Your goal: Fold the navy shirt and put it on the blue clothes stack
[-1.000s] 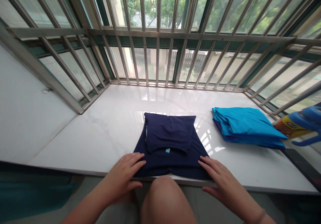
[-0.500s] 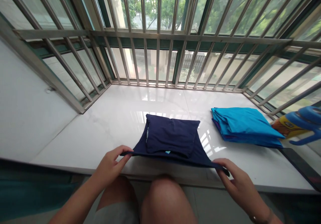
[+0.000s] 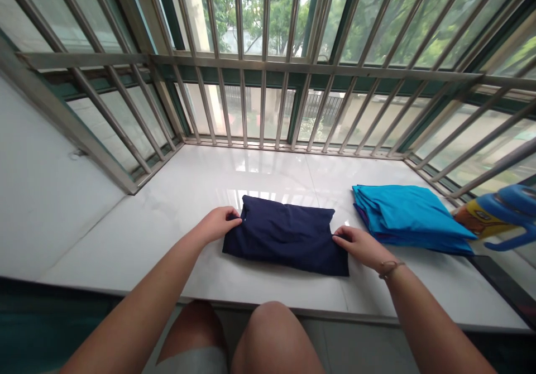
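Observation:
A dark navy piece of folded cloth (image 3: 287, 237), perhaps a garment, lies on the white sill in front of me. Its near flap is folded up over the middle. My left hand (image 3: 220, 223) pinches the flap's edge at the cloth's left side. At the right side, my right hand (image 3: 355, 244) pinches the other corner between thumb and fingers. The near fold hangs a little wider than the far part. What lies under the flap is hidden.
A stack of folded bright blue cloth (image 3: 410, 212) sits to the right. Beside it are a blue and yellow bottle (image 3: 498, 212) with a handle and a dark flat device (image 3: 502, 284). Metal bars (image 3: 263, 106) line the window behind the white sill (image 3: 176, 195).
Both hands have moved away from me and inward, carrying the near edge of the navy cloth up over the folded part. The inner bundle and its light blue spot are now covered.

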The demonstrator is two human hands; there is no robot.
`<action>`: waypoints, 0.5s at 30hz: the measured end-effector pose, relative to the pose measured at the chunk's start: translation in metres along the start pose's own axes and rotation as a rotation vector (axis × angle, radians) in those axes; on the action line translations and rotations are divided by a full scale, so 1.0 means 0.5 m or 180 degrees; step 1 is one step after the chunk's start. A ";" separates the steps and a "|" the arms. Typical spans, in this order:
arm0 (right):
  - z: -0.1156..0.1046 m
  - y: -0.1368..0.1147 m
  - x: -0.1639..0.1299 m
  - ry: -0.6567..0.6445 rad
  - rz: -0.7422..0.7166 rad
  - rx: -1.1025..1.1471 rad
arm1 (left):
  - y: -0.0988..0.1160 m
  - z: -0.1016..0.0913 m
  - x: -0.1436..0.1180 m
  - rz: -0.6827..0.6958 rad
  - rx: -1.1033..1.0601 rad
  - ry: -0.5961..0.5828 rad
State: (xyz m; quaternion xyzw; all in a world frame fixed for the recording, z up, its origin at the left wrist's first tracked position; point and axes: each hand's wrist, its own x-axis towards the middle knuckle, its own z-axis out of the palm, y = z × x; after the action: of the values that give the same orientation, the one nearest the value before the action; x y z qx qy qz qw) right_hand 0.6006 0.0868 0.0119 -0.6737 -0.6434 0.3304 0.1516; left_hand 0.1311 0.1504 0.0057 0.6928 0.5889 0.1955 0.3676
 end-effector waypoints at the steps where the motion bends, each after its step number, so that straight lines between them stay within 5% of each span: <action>1: 0.013 0.013 -0.004 0.0099 -0.0009 -0.0048 | -0.007 0.011 -0.006 0.0010 0.0023 0.0056; 6: 0.039 0.061 -0.063 0.0255 -0.0249 0.0840 | -0.042 0.022 -0.083 0.0307 -0.0834 -0.0546; 10: 0.048 0.076 -0.095 0.0384 0.0055 0.1825 | -0.082 0.025 -0.116 0.0189 -0.1576 0.0414; 15: 0.075 0.074 -0.095 0.0708 0.0297 0.0508 | -0.107 0.071 -0.095 -0.0027 -0.1154 0.1100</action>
State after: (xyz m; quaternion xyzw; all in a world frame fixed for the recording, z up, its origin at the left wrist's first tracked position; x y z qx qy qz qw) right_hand 0.6074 0.0277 -0.0270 -0.7211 -0.5623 0.3105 0.2596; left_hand 0.1094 0.0967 -0.0495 0.5693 0.6012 0.4119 0.3805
